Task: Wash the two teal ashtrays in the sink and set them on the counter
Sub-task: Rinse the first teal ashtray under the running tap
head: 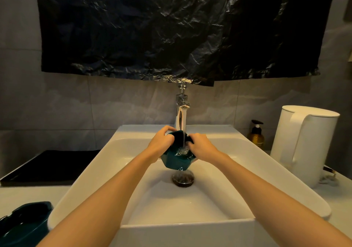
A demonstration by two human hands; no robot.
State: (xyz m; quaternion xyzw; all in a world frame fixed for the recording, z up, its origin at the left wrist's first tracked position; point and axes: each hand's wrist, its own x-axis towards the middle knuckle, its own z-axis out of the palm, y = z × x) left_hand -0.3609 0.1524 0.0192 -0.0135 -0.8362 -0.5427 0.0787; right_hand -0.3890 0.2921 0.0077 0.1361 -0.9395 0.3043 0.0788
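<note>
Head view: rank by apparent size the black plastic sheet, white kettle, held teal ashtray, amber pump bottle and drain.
1. black plastic sheet
2. white kettle
3. held teal ashtray, partly covered
4. amber pump bottle and drain look alike; not ranked.

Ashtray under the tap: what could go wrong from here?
1. The ashtray is wet and held in mid-air by the left hand and right hand above the sink; a slip could chip it on the basin.
2. The tap stream lands in its tilted bowl; spray may reach the kettle beside the sink.
3. The second ashtray sits by the left forearm and could get knocked.
</note>
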